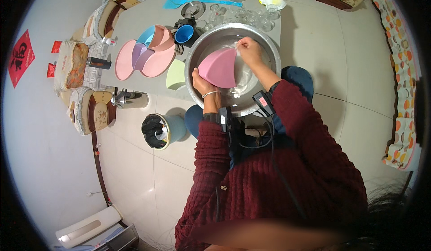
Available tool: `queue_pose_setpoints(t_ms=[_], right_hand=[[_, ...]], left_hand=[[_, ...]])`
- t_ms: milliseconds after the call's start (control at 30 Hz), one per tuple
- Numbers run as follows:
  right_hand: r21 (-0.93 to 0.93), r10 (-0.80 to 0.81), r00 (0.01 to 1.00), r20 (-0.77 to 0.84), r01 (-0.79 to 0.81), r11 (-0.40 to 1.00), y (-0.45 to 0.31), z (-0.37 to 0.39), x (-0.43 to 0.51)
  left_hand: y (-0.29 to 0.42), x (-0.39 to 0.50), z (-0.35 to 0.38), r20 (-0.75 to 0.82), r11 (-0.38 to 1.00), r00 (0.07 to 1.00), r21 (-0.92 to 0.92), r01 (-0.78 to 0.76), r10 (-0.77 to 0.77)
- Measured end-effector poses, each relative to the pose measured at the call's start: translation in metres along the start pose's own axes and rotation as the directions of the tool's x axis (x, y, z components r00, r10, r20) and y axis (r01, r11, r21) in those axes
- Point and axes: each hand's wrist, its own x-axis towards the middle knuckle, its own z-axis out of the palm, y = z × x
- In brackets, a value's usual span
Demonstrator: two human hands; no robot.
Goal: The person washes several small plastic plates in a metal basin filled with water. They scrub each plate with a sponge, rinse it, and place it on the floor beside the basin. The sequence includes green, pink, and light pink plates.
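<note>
Over a wide metal basin (274,50) with water in it, my left hand (201,82) grips a pink wedge-shaped plastic compartment (219,68) by its lower left side. Its smooth face is turned up towards me. My right hand (250,50) pinches a whitish cloth (238,48) against the upper right corner of the pink piece. Left of the basin lies a pale green piece (176,74) of similar shape. Farther left, blue, salmon and purple compartments (143,57) rest on pink round trays (125,60).
Behind the basin stand several small glass jars (240,14), a metal lid (193,10) and a blue fly swatter (175,2). A blue cup (184,34) stands left of the basin. On the floor are a lined trash bin (171,129) and a metal kettle (133,100).
</note>
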Motion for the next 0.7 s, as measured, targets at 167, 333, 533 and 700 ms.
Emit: queue_pose_setpoints(t_ms=[167, 333, 533, 700], right_hand=[[0.573, 0.384, 0.874, 0.297, -0.485, 0.661, -0.016, -0.016, 0.000], [0.670, 0.301, 0.896, 0.326, -0.443, 0.596, -0.032, -0.023, 0.008], [0.692, 0.140, 0.900, 0.413, -0.410, 0.594, -0.040, -0.015, -0.001], [0.612, 0.082, 0.917, 0.391, -0.325, 0.721, -0.050, -0.006, -0.009]], left_hand=[[0.002, -0.009, -0.001, 0.275, 0.992, 0.957, 0.053, -0.112, 0.093], [0.028, -0.017, -0.003, 0.599, 0.907, 0.801, 0.330, -0.262, 0.014], [0.035, -0.038, 0.009, 0.662, 0.797, 0.704, 0.557, -0.232, -0.258], [0.031, -0.044, 0.020, 0.645, 0.796, 0.735, 0.549, -0.255, -0.210]])
